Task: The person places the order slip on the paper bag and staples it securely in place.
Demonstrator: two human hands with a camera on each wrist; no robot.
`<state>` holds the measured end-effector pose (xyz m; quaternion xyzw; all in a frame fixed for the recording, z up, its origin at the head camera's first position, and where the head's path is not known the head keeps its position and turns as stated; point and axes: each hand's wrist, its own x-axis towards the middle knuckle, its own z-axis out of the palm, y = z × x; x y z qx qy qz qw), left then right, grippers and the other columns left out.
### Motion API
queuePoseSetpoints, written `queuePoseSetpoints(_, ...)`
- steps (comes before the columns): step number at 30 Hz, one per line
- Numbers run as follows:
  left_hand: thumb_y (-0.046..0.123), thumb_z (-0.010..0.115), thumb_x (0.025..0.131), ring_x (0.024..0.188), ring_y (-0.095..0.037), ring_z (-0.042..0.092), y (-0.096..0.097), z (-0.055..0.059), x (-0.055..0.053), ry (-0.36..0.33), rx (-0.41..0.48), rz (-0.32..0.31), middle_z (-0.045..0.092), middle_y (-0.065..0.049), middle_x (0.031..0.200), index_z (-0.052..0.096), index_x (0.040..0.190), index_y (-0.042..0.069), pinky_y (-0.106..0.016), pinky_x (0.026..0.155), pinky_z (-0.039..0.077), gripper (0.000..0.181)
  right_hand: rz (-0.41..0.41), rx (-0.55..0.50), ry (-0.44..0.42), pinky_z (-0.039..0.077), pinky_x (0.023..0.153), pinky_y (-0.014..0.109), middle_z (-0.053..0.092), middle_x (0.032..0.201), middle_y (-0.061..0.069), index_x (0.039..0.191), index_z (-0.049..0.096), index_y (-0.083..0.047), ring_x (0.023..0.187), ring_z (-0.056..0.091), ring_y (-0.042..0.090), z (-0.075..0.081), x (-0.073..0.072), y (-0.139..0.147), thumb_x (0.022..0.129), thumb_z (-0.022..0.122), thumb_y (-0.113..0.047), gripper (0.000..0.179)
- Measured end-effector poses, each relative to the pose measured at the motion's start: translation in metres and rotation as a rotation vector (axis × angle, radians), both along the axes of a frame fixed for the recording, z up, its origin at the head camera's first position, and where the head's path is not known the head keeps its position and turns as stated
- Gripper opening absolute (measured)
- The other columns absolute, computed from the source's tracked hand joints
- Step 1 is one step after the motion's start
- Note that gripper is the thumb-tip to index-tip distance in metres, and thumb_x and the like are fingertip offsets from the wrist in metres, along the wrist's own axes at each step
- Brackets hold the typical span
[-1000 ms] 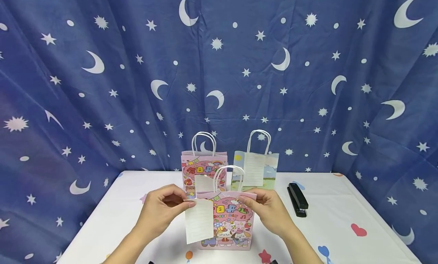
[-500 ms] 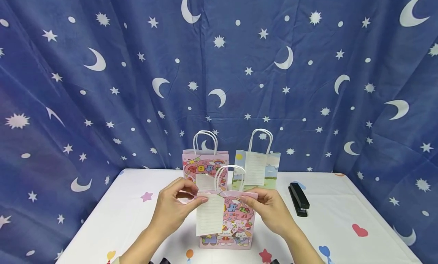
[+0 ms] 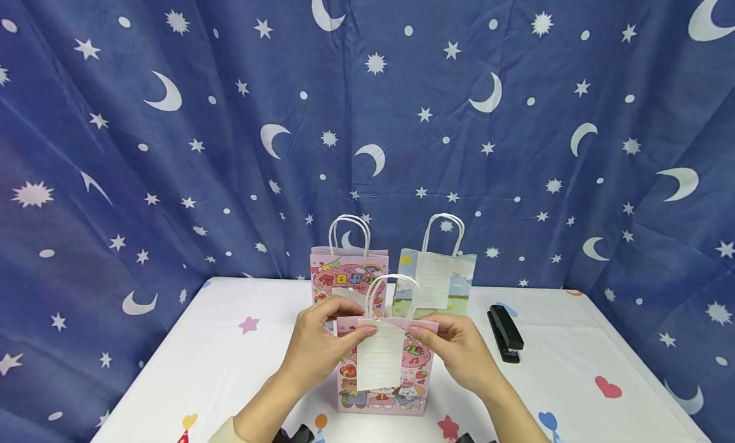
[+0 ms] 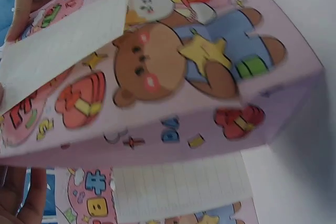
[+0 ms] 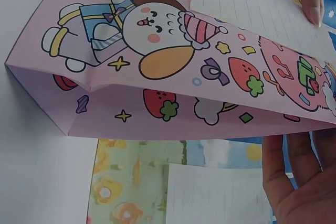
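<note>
A pink cartoon paper bag (image 3: pixel 413 398) with white twisted handles stands upright in front of me. Across the middle of its front hangs a lined sheet of paper (image 3: pixel 380 360), its top at the bag's rim. My left hand (image 3: pixel 318 344) pinches the sheet's upper left corner, thumb in front; its other fingers are partly hidden behind the bag's rim. At the upper right of the bag, my right hand (image 3: pixel 462 353) grips the rim, thumb on the front. In the right wrist view several fingers (image 5: pixel 302 166) of that hand show behind the bag.
Behind stand a second pink bag (image 3: pixel 321 259) and a blue-green landscape bag (image 3: pixel 462 283), each bearing a lined sheet. A black stapler (image 3: pixel 505 333) lies to the right on the white patterned tablecloth (image 3: pixel 551 347). A blue star-and-moon curtain (image 3: pixel 230 175) hangs at the back.
My left hand has carried the lined sheet rightward, from the bag's left edge to the middle of its front. The right hand keeps its grip on the rim. The head view has shifted slightly.
</note>
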<state>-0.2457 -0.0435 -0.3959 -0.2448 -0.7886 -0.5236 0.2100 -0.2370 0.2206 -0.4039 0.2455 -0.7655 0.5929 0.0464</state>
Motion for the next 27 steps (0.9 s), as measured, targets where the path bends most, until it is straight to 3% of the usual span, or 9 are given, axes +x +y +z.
queuePoseSetpoints(7, 0.025, 0.091, 0.079, 0.082, -0.002, 0.07, 0.01, 0.004, 0.0, -0.076, -0.008, -0.022, 0.077, 0.016, 0.09, 0.075, 0.094, 0.027, -0.024, 0.075, 0.057, 0.022, 0.016, -0.003, 0.015, 0.06, 0.078, 0.029, 0.079, 0.105, 0.003, 0.113, 0.075, 0.0, 0.091, 0.069, 0.006, 0.0, 0.0, 0.001, 0.101, 0.065, -0.007, 0.018)
queuePoseSetpoints(16, 0.024, 0.091, 0.079, 0.076, -0.002, 0.068, 0.01, 0.0, -0.001, -0.091, 0.008, -0.036, 0.076, 0.016, 0.085, 0.074, 0.091, 0.027, -0.024, 0.072, 0.056, 0.022, -0.104, 0.09, 0.019, 0.061, 0.071, 0.032, 0.078, 0.096, 0.002, 0.103, 0.078, -0.017, 0.082, 0.068, 0.009, -0.001, 0.004, -0.008, 0.093, 0.079, -0.019, 0.011)
queuePoseSetpoints(23, 0.031, 0.09, 0.081, 0.086, -0.007, 0.07, 0.001, 0.001, -0.006, -0.176, 0.028, -0.153, 0.077, 0.012, 0.094, 0.075, 0.095, 0.027, -0.026, 0.079, 0.058, 0.021, -0.157, 0.111, 0.042, 0.06, 0.075, 0.03, 0.078, 0.095, -0.002, 0.1, 0.077, -0.019, 0.086, 0.069, 0.008, 0.0, 0.007, -0.01, 0.094, 0.077, -0.019, 0.006)
queuePoseSetpoints(27, 0.03, 0.088, 0.084, 0.088, -0.008, 0.07, -0.006, 0.001, -0.011, -0.213, 0.002, -0.223, 0.077, 0.01, 0.099, 0.078, 0.101, 0.025, -0.027, 0.076, 0.06, 0.021, -0.162, 0.121, 0.069, 0.059, 0.078, 0.029, 0.078, 0.095, -0.003, 0.099, 0.077, -0.019, 0.088, 0.069, 0.008, 0.001, 0.007, -0.01, 0.094, 0.077, -0.016, 0.005)
